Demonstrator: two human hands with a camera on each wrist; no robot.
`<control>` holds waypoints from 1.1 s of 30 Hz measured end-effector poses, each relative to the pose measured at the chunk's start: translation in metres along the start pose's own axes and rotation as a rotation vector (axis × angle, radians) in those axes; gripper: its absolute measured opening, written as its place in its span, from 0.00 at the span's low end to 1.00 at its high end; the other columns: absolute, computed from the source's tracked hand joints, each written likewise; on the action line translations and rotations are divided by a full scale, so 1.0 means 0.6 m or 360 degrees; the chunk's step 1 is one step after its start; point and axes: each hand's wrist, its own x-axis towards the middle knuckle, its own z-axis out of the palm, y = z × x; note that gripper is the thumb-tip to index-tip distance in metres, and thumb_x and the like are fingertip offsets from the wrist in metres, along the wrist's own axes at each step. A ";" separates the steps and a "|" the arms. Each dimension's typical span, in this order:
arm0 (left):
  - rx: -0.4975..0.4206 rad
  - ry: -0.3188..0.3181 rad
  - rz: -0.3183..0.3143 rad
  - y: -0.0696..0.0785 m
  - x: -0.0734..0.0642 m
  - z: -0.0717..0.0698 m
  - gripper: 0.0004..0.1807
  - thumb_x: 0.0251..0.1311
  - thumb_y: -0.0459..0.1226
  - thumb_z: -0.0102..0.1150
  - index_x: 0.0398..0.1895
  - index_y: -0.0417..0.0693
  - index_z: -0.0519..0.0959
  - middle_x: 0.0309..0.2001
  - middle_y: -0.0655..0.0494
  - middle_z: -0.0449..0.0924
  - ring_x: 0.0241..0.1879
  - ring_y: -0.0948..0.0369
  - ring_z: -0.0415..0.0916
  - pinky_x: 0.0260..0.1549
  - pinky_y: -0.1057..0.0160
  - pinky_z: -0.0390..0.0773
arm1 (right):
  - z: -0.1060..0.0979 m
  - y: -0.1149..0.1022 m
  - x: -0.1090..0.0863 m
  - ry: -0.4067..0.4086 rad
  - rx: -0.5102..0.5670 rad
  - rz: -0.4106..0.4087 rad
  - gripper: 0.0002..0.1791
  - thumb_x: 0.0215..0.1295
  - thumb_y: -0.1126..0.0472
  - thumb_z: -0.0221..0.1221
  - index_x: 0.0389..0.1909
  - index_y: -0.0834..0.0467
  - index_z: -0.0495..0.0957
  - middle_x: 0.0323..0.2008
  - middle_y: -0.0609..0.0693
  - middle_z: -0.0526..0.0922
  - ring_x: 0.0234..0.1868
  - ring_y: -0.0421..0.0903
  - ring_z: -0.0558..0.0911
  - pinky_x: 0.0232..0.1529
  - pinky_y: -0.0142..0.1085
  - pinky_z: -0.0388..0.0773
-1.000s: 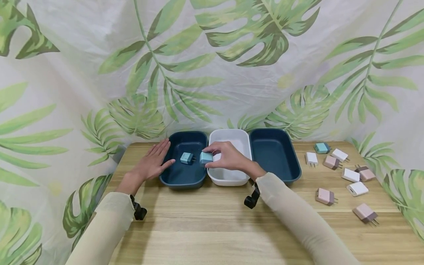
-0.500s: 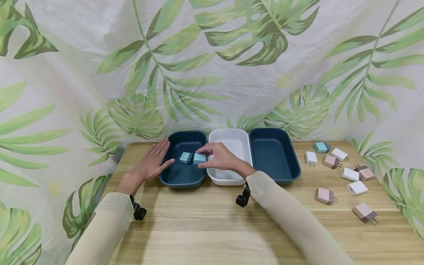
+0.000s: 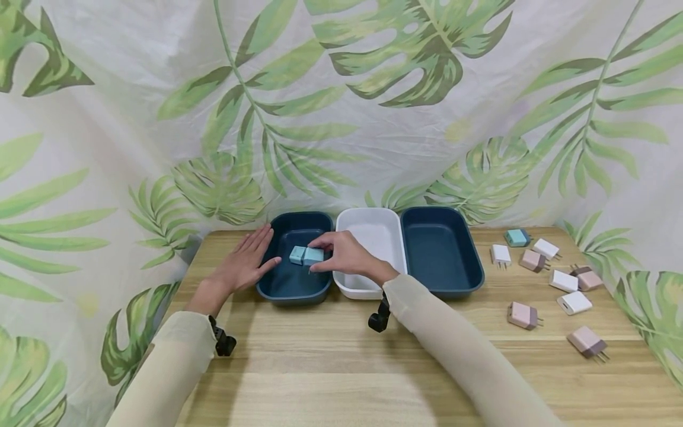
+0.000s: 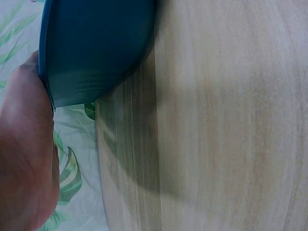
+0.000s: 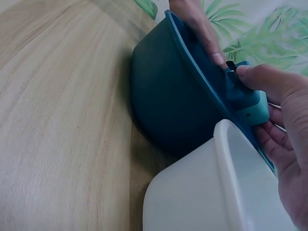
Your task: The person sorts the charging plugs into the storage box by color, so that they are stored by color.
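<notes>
Between thumb and fingers my right hand (image 3: 349,253) pinches a teal charger plug (image 3: 313,256) over the left dark blue tray (image 3: 296,292). In the right wrist view the pinched plug (image 5: 252,107) shows its darker pronged end by the thumb, near the tray's rim. Another teal charger plug (image 3: 297,255) lies in that tray, just left of the held one; whether the two touch I cannot tell. My left hand (image 3: 245,261), fingers extended, rests on the left rim of the same tray. From the left wrist, the hand (image 4: 26,144) is seen against the tray's outer wall (image 4: 96,62).
A white tray (image 3: 368,292) stands beside the left tray, and a second dark blue tray (image 3: 443,255) adjoins it. On the table's right lie a teal plug (image 3: 516,238), several white plugs (image 3: 501,255) and several pink plugs (image 3: 523,315). A leaf-print cloth (image 3: 341,118) hangs behind.
My right hand has moved left with the teal charger plug, from the white tray's edge to over the left blue tray, close to the other teal plug. The left hand has stayed put.
</notes>
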 end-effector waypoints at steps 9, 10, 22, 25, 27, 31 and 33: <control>-0.0005 0.0006 0.0005 -0.002 0.000 0.004 0.46 0.82 0.60 0.38 0.86 0.37 0.42 0.87 0.40 0.37 0.85 0.41 0.37 0.81 0.39 0.41 | 0.014 0.008 0.013 0.0045 0.0031 -0.0015 0.26 0.56 0.54 0.81 0.54 0.58 0.88 0.49 0.49 0.91 0.44 0.40 0.84 0.52 0.33 0.84; -0.0004 0.0008 0.0004 -0.002 0.000 0.004 0.46 0.82 0.60 0.39 0.86 0.37 0.43 0.87 0.41 0.37 0.85 0.42 0.37 0.81 0.39 0.42 | 0.016 0.010 0.014 0.0047 0.0027 -0.0018 0.26 0.56 0.54 0.81 0.54 0.58 0.89 0.49 0.49 0.91 0.44 0.39 0.84 0.52 0.34 0.85; -0.0031 0.0005 -0.0007 -0.002 0.001 0.003 0.46 0.82 0.60 0.39 0.86 0.38 0.42 0.87 0.41 0.36 0.85 0.43 0.35 0.81 0.39 0.40 | 0.020 0.014 0.018 0.0056 -0.0052 -0.0029 0.25 0.55 0.55 0.81 0.53 0.57 0.89 0.48 0.49 0.91 0.44 0.40 0.85 0.51 0.34 0.85; -0.0028 0.0005 -0.0013 -0.002 0.002 0.003 0.46 0.82 0.60 0.39 0.86 0.37 0.42 0.87 0.41 0.36 0.85 0.43 0.36 0.81 0.39 0.40 | 0.019 0.015 0.016 0.0047 -0.0068 -0.0045 0.25 0.55 0.56 0.81 0.53 0.58 0.89 0.48 0.49 0.91 0.45 0.41 0.85 0.52 0.35 0.85; -0.0022 0.0003 -0.0018 -0.002 0.002 0.003 0.47 0.82 0.60 0.39 0.86 0.37 0.43 0.87 0.42 0.36 0.85 0.43 0.36 0.82 0.40 0.40 | 0.019 0.016 0.015 0.0039 -0.0078 -0.0054 0.25 0.55 0.56 0.81 0.54 0.58 0.89 0.49 0.50 0.91 0.45 0.41 0.85 0.52 0.34 0.84; -0.0019 -0.0001 -0.0024 -0.002 0.000 0.004 0.47 0.82 0.60 0.39 0.87 0.38 0.42 0.87 0.42 0.36 0.85 0.43 0.36 0.82 0.40 0.40 | 0.019 0.018 0.015 0.0022 -0.0109 -0.0063 0.25 0.56 0.56 0.80 0.54 0.58 0.88 0.51 0.50 0.90 0.46 0.42 0.85 0.51 0.30 0.83; -0.0019 0.0001 -0.0023 -0.002 0.000 0.004 0.47 0.82 0.60 0.39 0.87 0.38 0.42 0.87 0.42 0.36 0.85 0.43 0.36 0.82 0.40 0.40 | 0.019 0.019 0.015 0.0010 -0.0121 -0.0067 0.26 0.56 0.55 0.80 0.55 0.59 0.88 0.50 0.50 0.90 0.47 0.43 0.86 0.52 0.30 0.83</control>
